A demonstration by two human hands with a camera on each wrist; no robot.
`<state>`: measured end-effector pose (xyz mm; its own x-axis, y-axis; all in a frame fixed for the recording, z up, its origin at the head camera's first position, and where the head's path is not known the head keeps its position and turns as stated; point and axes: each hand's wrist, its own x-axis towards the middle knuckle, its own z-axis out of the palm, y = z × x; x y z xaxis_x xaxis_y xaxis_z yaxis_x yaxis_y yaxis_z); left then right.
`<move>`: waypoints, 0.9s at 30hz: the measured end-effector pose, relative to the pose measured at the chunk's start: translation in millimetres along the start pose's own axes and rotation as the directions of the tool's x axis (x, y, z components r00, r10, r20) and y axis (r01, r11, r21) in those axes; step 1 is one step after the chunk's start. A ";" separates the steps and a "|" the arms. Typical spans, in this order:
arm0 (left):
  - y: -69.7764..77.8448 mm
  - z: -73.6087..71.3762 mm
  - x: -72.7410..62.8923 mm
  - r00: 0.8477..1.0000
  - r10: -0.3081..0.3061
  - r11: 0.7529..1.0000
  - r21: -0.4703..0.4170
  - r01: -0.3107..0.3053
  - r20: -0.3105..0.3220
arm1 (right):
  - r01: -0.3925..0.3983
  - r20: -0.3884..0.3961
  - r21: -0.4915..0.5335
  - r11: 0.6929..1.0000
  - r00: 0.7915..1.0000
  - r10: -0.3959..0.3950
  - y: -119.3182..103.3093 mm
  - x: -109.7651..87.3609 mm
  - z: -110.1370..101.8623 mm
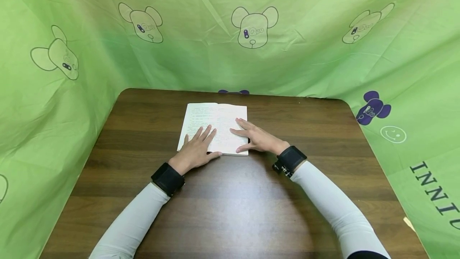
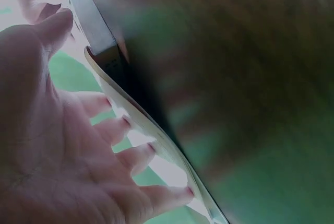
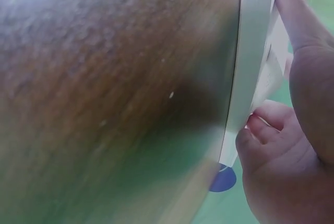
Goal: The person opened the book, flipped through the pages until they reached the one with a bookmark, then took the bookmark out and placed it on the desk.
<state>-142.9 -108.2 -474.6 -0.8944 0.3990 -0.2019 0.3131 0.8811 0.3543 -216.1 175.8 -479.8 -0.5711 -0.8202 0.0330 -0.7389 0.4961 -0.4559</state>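
A book (image 1: 232, 112) lies spread on the table, with lines of print on both pages. My left hand (image 1: 194, 152) rests on the lower part of the left page, fingers splayed and the thumb near the bottom edge by the spine. From the right side, my right hand (image 1: 259, 137) touches the right page with its thumb and extended fingers. In the left wrist view, the fingertips of the left hand (image 2: 62, 151) meet a thin, bowed layer of pages. The thick page block (image 3: 250, 51) shows in the right wrist view, with the outer fingers bent beside its edge.
The brown wooden table (image 1: 143, 131) has rounded far corners. Green fabric (image 1: 201, 63) printed with bear heads hangs behind it and along both sides. A black band (image 1: 168, 179) wraps the left wrist, and another band (image 1: 292, 159) the right.
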 end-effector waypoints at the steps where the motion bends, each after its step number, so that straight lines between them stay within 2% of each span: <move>1: 0.8 0.5 0.2 1.000 -0.003 1.000 0.000 0.003 -0.002 | 0.001 -0.003 -0.003 1.000 1.000 -0.001 -0.5 0.2 -0.2; 6: 3.7 3.8 3.1 1.000 -0.027 1.000 -0.010 0.027 0.002 | -0.011 -0.002 -0.018 1.000 1.000 0.011 -2.7 1.7 -1.0; 13: 10.3 3.7 5.3 0.999 -0.033 0.999 0.021 0.033 -0.018 | -0.036 0.003 -0.056 0.998 0.999 0.036 -3.1 4.8 -0.9; 20: 17.0 0.3 7.4 0.998 -0.019 0.997 0.069 0.023 -0.060 | -0.029 -0.052 -0.123 0.992 0.998 0.022 -4.7 8.0 -1.5; 27: 20.0 0.8 8.7 0.998 -0.035 0.996 0.075 0.039 -0.053 | -0.068 -0.112 -0.156 0.985 0.992 0.051 -7.2 7.8 0.2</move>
<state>-144.2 -86.9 -470.0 -0.9203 0.3542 -0.1659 0.3012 0.9124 0.2771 -215.2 165.8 -476.4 -0.6442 -0.7571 0.1088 -0.7452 0.5892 -0.3125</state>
